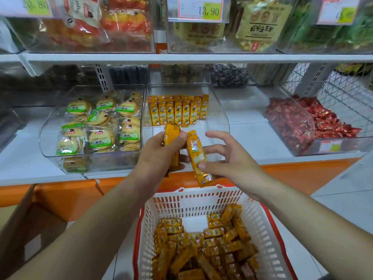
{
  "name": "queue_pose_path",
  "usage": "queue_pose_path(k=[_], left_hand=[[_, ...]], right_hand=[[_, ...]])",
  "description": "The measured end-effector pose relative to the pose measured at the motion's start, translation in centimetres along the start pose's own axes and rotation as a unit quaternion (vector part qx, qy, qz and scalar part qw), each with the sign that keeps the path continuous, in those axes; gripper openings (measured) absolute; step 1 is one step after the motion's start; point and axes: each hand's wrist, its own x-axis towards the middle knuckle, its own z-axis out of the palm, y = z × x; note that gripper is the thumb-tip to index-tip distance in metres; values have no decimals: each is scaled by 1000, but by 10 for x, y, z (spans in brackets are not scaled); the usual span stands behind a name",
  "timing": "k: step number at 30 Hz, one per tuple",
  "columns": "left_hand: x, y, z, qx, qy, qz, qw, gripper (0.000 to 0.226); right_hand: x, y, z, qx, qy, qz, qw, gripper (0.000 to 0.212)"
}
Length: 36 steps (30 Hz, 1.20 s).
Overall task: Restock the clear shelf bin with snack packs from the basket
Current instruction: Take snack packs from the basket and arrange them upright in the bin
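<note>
Because each pack is a slim foil-wrapped bar, it should handle as light, fairly stiff along its length and a little slick on the glossy film. The crimped ends are the weak spot, so the flat long faces near the middle look like the better place to take hold.

In the head view, the left hand (pixel 157 156) is clenched around a bundle of yellow snack packs (pixel 171 134), which stick up above its thumb. Just to the right of that grip, the right hand (pixel 232 160) pinches a single yellow snack pack (pixel 194 150) with the thumb on its lower half. The other fingers are spread behind it, and the pack tilts so that its silvery bottom end hangs below the pinch.

Beyond both grips stands the clear shelf bin (pixel 220 118), hard transparent plastic with a curved front. A row of standing packs (pixel 177 112) lines its back, and the floor in front is bare (plenty of room, by the look of it). Below the hands sits the white plastic basket (pixel 191 199), slotted and red-rimmed, with loose packs (pixel 201 251) heaped inside. Left of the left-hand grip is a bin of round biscuits (pixel 96 126) in clear film.
</note>
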Motion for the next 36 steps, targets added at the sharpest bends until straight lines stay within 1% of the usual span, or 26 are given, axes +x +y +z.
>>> queue_pose_path(k=[1, 2, 3, 5, 7, 10, 11, 12, 14, 17, 20, 22, 25, 26, 29, 30, 31, 33, 34, 36], left_hand=[[0, -1, -1, 8, -14, 2, 1000, 23], [1, -1, -2, 18, -27, 2, 999, 25], [2, -2, -4, 30, -37, 3, 999, 27], [6, -1, -9, 69, -35, 10, 997, 27], [12, 0, -17, 99, -17, 22, 995, 25], [22, 2, -27, 88, 13, 17, 996, 29], [25, 3, -30, 87, 20, 14, 996, 30], [28, 4, -33, 86, 25, 12, 996, 29], [33, 5, -37, 84, 30, 13, 996, 25], [39, 5, -40, 80, 38, 13, 996, 20], [44, 5, -42, 82, 46, 11, 996, 20], [46, 5, -43, 79, 45, 12, 996, 19], [49, 0, -45, 82, 31, 11, 996, 19], [50, -1, -46, 87, 25, 10, 996, 20], [53, -6, -49, 93, 19, 10, 995, 22], [53, -7, -50, 94, 21, 9, 995, 23], [54, -7, -51, 95, 23, 7, 995, 26], [54, -7, -52, 93, 27, 2, 995, 32], [53, -7, -53, 90, 29, 0, 995, 34], [52, -6, -52, 85, 32, -2, 996, 34]], right_hand=[[0, -2, -1, -5, -21, -6, 1000, 75], [0, -4, -2, -8, -38, -14, 999, 79], [1, -7, -3, -12, -50, -20, 999, 78], [5, -15, -7, -26, -56, -29, 998, 71], [15, -24, -13, -30, -23, -40, 999, 64], [52, -37, -31, -40, 63, -48, 996, 55], [68, -40, -38, -78, 88, -53, 992, 50], [87, -41, -45, -143, 112, -62, 981, 45], [125, -40, -56, -275, 143, -81, 947, 36], [179, -30, -68, -412, 152, -92, 894, 32], [222, -18, -74, -557, 106, -70, 821, 44], [245, -12, -76, -626, 71, -52, 775, 49], [274, -11, -75, -732, 29, -62, 678, 45], [281, -13, -72, -750, 15, -57, 658, 43], [297, -14, -66, -787, -20, -42, 616, 32], [299, -13, -65, -793, -22, -39, 608, 28], [300, -13, -64, -793, -18, -38, 608, 26], [298, -13, -67, -779, 2, -41, 626, 23], [294, -15, -70, -766, 16, -44, 641, 23], [281, -21, -75, -718, 38, -47, 693, 29]])
